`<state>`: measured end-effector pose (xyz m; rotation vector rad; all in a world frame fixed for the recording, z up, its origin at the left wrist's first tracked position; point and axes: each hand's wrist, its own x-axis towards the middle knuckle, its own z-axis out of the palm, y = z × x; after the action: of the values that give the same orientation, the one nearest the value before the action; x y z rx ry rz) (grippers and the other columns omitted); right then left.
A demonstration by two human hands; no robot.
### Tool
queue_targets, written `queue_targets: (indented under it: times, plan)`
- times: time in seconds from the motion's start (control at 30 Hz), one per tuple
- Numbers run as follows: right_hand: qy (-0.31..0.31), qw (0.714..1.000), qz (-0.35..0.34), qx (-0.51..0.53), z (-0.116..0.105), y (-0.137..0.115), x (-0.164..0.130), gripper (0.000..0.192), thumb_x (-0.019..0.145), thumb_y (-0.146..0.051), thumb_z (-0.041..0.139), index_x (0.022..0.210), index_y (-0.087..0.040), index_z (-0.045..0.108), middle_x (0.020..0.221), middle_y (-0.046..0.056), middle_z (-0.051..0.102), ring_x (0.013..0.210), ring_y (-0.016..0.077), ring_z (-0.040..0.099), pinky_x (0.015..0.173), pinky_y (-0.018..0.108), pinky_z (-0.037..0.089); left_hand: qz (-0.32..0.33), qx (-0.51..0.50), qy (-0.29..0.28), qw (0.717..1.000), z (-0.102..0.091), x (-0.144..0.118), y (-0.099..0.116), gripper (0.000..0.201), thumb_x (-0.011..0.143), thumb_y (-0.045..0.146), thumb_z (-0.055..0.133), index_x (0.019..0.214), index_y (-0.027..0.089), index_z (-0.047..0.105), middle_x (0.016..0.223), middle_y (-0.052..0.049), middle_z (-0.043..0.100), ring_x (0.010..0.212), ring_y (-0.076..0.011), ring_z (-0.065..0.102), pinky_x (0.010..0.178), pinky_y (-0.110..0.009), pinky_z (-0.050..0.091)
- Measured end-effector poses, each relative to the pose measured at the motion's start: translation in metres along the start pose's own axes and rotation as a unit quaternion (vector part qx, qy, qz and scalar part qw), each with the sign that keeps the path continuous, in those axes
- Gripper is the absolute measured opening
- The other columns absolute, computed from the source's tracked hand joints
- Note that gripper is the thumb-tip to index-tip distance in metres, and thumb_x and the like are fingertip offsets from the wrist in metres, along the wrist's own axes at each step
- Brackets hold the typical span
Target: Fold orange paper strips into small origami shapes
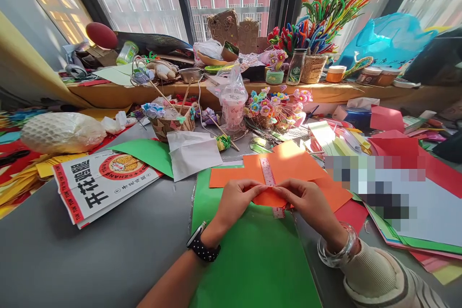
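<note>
Between my two hands is a small piece of orange paper, held over the green mat. My left hand pinches its left side with thumb and fingers. My right hand pinches the right side, the fingertips of both hands close together. A pink patterned ruler lies just beyond my fingers, its near end showing below the held paper. Larger orange sheets lie under and behind the ruler. My fingers partly hide the held piece, and I cannot tell whether it is folded.
A white printed paper bag and a green sheet lie to the left. Paper sheets are stacked at right. Behind stand a bagged pink cup, a flower basket and pipe-cleaner flowers. A crowded window ledge runs along the back.
</note>
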<state>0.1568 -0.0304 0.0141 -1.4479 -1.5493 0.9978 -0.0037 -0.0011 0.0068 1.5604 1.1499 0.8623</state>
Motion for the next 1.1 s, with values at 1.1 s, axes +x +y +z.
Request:
queue_targets:
  times: [1.1]
  plan:
    - [0.056, 0.998, -0.037, -0.015, -0.010, 0.005, 0.002, 0.027, 0.076, -0.040, 0.046, 0.068, -0.016, 0.058, 0.055, 0.002, 0.061, 0.053, 0.0155, 0.060, 0.050, 0.024, 0.047, 0.014, -0.046, 0.073, 0.996, -0.002, 0.000, -0.002, 0.025, 0.070, 0.035, 0.054, 0.074, 0.014, 0.065, 0.067, -0.002, 0.063, 0.061, -0.0124, 0.054, 0.057, -0.020, 0.043]
